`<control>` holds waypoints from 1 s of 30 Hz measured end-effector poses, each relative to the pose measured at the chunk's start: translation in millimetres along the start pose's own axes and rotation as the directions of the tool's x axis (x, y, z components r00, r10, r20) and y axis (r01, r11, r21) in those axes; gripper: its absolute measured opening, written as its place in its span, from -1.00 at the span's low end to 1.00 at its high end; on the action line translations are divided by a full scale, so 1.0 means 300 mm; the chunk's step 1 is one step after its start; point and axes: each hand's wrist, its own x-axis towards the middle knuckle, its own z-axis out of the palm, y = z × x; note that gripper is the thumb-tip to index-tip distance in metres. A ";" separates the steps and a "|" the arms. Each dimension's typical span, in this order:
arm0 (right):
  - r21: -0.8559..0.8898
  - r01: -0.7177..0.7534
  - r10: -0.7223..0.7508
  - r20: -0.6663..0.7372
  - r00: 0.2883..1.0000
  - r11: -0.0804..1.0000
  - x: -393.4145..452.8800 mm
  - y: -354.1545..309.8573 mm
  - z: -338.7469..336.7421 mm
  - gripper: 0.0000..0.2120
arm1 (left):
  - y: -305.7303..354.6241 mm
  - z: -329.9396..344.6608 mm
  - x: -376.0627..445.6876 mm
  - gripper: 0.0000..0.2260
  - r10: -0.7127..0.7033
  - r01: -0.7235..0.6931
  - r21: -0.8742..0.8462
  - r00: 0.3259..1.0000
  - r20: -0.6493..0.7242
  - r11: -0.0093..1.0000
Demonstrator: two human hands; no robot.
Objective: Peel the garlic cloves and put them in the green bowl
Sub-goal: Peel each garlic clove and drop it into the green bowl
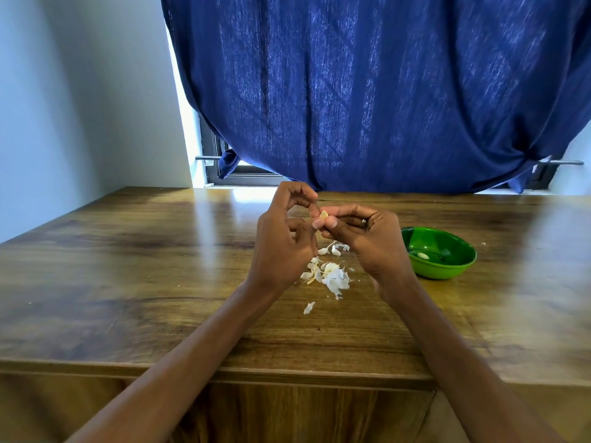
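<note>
A small pale garlic clove [324, 215] is held up above the wooden table [128, 282]. My right hand [361, 238] pinches it between thumb and fingers. My left hand [284, 238] faces it with curled fingers, and its fingertips meet the clove's upper edge. Under the hands lies a heap of white garlic skins [332, 276], with two or three unpeeled cloves [329, 250] just behind it. To the right stands the green bowl [447, 270] with one peeled clove [422, 255] inside.
A dark blue curtain [383, 91] hangs over the window behind the table's far edge. A white wall [80, 91] rises at the left. The table's front edge [224, 372] runs close to my body.
</note>
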 end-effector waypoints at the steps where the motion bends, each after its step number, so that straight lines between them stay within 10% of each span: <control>1: -0.006 0.004 -0.004 0.004 1.000 1.000 -0.001 -0.001 0.000 -0.88 | -0.002 0.000 0.001 -0.70 0.000 0.000 0.003 1.000 0.001 1.000; 30: -0.082 0.049 -0.049 0.003 0.999 0.995 0.005 0.010 0.003 -0.90 | -0.017 -0.002 -0.001 -0.72 0.036 -0.039 0.069 0.999 0.032 0.997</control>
